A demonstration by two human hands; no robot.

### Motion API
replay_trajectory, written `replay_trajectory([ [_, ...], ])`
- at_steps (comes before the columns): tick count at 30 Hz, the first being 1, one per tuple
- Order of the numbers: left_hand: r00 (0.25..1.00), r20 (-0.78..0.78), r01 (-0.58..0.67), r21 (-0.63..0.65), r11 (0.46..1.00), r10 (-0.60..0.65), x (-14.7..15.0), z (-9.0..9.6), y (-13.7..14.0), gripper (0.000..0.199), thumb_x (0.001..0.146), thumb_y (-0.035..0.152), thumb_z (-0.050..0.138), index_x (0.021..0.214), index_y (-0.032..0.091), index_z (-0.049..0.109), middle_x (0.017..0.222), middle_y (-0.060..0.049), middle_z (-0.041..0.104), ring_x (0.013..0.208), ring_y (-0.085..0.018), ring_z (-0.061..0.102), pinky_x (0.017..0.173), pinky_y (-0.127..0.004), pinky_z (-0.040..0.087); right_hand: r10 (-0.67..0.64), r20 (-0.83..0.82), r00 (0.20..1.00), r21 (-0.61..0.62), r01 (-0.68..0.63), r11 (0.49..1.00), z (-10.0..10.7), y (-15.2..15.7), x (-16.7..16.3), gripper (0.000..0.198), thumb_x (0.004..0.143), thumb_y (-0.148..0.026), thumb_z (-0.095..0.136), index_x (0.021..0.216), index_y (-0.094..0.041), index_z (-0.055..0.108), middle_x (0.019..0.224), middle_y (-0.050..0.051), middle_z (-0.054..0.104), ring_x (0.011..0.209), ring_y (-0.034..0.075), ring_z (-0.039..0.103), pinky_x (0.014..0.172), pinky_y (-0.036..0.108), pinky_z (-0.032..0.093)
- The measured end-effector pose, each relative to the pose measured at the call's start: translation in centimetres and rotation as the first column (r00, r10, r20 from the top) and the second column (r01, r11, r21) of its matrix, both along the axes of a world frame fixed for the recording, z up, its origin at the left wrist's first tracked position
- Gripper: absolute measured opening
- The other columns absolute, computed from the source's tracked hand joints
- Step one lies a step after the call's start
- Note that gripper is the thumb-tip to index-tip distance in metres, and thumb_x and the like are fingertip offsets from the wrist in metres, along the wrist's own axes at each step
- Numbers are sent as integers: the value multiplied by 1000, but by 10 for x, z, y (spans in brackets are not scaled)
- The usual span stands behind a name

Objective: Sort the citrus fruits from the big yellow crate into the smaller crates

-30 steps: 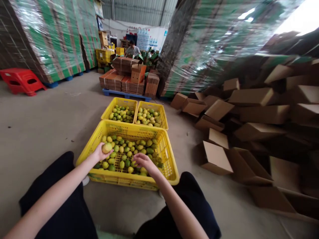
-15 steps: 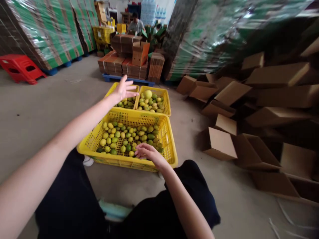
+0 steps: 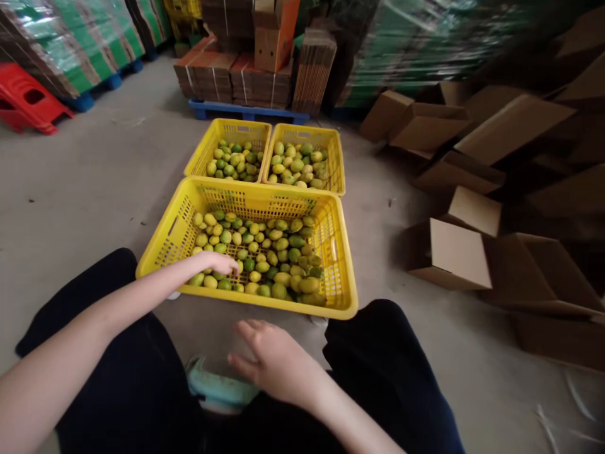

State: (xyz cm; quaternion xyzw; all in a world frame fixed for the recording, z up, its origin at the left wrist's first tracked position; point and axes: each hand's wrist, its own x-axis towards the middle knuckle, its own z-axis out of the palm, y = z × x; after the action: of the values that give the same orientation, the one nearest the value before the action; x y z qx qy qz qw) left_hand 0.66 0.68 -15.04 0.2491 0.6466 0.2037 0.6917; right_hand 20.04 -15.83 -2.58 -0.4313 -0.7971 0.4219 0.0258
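A large yellow crate stands on the floor between my knees, with many yellow and green lemons spread over its slatted bottom. My left hand reaches over its near left side, fingers bent down and closed round a yellow-green lemon; the fingertips are partly hidden. Outside the near rim, above my lap, my right hand is slightly blurred, holding nothing, its thumb and fingers apart. Behind the large crate sit two smaller yellow crates, the left one and the right one, both containing lemons.
Open cardboard boxes lie heaped at the right. Bundled flat cartons rest on a blue pallet behind the crates. A red stool stands at far left. Something pale green shows beneath me.
My left hand has dropped from above the far left crate into the large crate. My right hand has drawn back toward me. A fruit above the far right crate has come down. The view tilts lower.
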Motion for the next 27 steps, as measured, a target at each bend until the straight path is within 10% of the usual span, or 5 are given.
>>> replay_trajectory([
  [8, 951, -86, 309, 258, 915, -297, 120, -50, 117, 18, 72, 3, 63, 71, 20, 57, 78, -4, 60, 95, -22, 61, 89, -30, 49, -418, 336, 844, 264, 341, 902, -31, 50, -4, 15, 91, -15, 52, 104, -14, 62, 95, 16, 70, 91, 30, 67, 76, 40, 50],
  [13, 890, -206, 456, 407, 791, -406, 172, -87, 164, 19, 64, 7, 72, 70, 20, 61, 113, -12, 64, 137, -30, 36, 114, -39, 29, -369, 304, 878, 191, 323, 927, -52, 44, 2, 12, 85, -17, 61, 97, -15, 63, 86, 13, 70, 80, 29, 68, 67, 39, 52],
  [18, 851, -335, 522, 447, 726, -406, 179, -118, 139, 16, 66, 14, 77, 76, 18, 65, 133, -16, 56, 146, -42, 16, 115, -54, 19, -347, 343, 873, 157, 311, 937, -73, 30, 9, 12, 80, -11, 62, 92, -16, 64, 82, 11, 71, 74, 28, 69, 63, 38, 52],
  [27, 882, -257, 458, 280, 844, -394, 140, -106, 96, 35, 72, 22, 75, 52, 20, 46, 76, -12, 59, 131, -44, 39, 103, -52, 36, -302, 255, 919, 179, 262, 948, -59, 25, 4, 14, 82, -15, 64, 95, -18, 61, 88, 10, 72, 74, 25, 67, 66, 36, 51],
])
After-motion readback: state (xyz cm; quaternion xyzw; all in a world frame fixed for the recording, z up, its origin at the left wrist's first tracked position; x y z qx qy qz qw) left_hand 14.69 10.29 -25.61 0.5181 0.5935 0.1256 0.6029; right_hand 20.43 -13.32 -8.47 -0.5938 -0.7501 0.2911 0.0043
